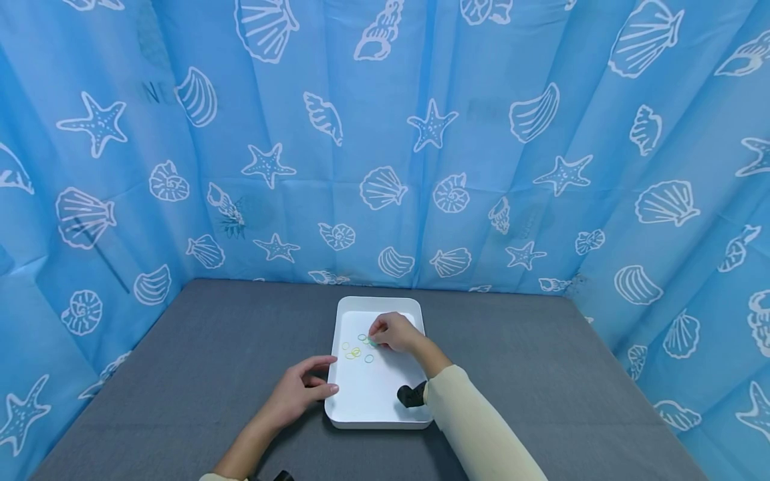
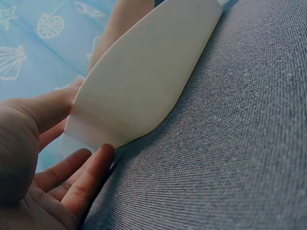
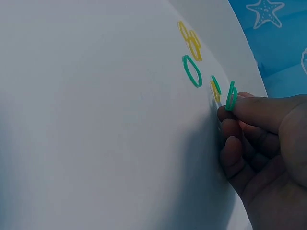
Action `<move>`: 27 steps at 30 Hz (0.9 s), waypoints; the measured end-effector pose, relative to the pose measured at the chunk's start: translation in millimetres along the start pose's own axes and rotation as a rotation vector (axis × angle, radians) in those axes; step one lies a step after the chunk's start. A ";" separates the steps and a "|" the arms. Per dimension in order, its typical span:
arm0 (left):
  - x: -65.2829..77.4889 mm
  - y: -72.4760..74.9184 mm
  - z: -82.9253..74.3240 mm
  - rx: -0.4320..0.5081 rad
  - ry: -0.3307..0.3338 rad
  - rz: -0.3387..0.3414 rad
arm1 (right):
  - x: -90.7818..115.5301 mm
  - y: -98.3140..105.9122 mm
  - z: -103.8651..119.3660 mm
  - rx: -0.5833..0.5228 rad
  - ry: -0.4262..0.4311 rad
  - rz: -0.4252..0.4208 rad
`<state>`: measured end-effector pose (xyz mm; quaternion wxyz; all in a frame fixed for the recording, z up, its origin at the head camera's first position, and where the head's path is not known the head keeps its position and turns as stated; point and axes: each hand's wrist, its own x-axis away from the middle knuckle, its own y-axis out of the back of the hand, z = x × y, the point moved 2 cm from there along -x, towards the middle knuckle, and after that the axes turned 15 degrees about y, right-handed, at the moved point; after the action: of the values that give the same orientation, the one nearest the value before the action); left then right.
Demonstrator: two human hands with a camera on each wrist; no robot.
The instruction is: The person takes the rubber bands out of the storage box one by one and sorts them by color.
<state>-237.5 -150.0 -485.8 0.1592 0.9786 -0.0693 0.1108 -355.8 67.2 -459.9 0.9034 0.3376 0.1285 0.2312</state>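
Note:
My right hand [image 1: 394, 332] is over the far half of a white tray [image 1: 385, 406]. Its thumb and index finger pinch a small green rubber band [image 3: 231, 97], which stands up from the fingertips in the right wrist view. Close by on the tray floor lie a loose green rubber band [image 3: 192, 71] and several yellow rubber bands [image 3: 195, 48]. My left hand [image 1: 296, 394] holds the tray's left side. In the left wrist view its fingertips [image 2: 106, 149] press low on the outer wall, while another finger reaches the rim.
The tray stands on a grey cloth-covered table [image 1: 252, 334]. A blue curtain [image 1: 385, 147] with white shell and starfish prints hangs behind and at both sides. A black wrist mount [image 1: 412, 395] on the right forearm overlaps the tray's near right part.

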 end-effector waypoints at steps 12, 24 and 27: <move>0.5 0.0 -0.4 -0.012 0.021 -0.006 | -0.5 -1.1 -2.1 0.003 0.010 -0.007; 1.8 -0.2 -0.6 0.000 0.013 -0.006 | 0.6 -0.9 0.1 -0.006 0.010 -0.031; 1.0 -0.2 -0.1 -0.008 0.020 -0.006 | 0.7 -0.7 -0.1 -0.003 0.013 -0.031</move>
<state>-236.5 -149.9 -485.5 0.1640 0.9770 -0.0653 0.1197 -355.0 67.2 -460.5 0.9065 0.3327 0.1391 0.2193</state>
